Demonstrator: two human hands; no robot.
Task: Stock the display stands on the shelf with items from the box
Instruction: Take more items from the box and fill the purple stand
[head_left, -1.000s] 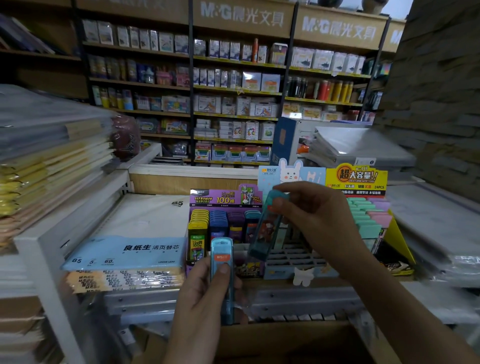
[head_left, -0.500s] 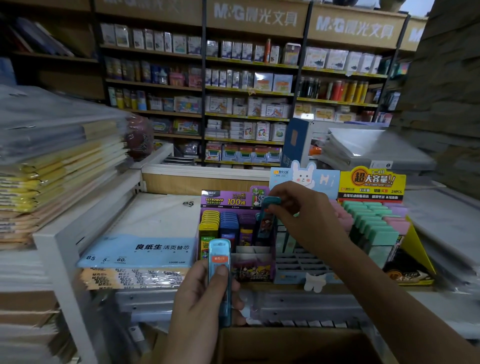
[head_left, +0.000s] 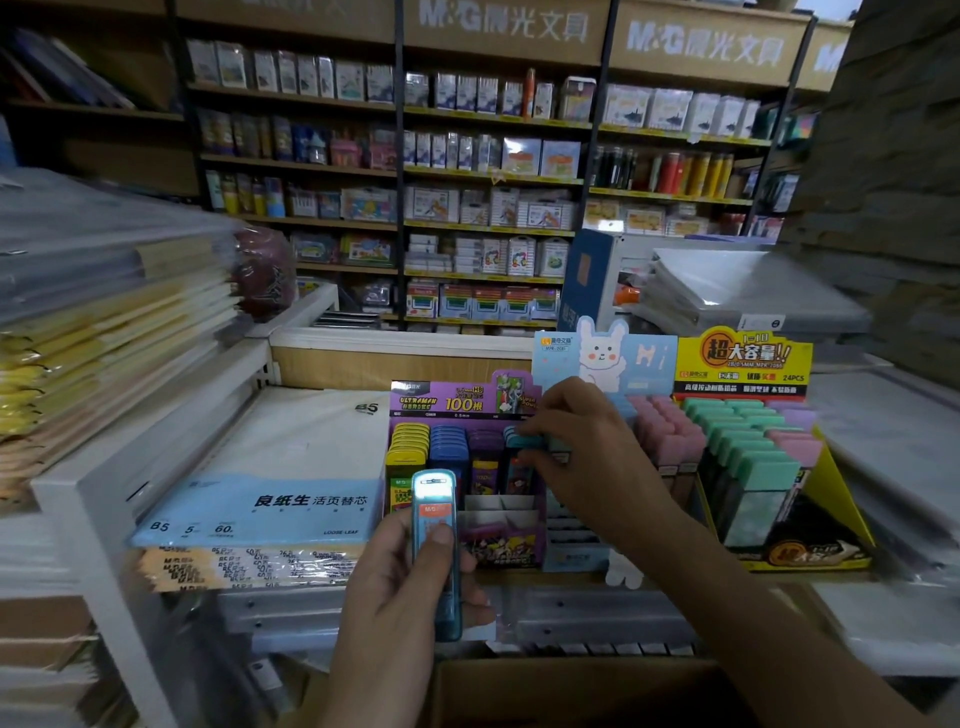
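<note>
The left hand (head_left: 400, 587) grips a blue lead case (head_left: 435, 519) upright, thumb pressed on its front, just in front of the purple display stand (head_left: 457, 402). The right hand (head_left: 582, 457) pinches the top of a teal lead case (head_left: 524, 441) – it sits in the stand's rightmost column. The cardboard box (head_left: 545, 691) lies below.

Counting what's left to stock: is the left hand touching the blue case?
Touching. The head view shows the left hand holding the blue case upright, fingers wrapped round it and thumb pressed on its front.
</note>
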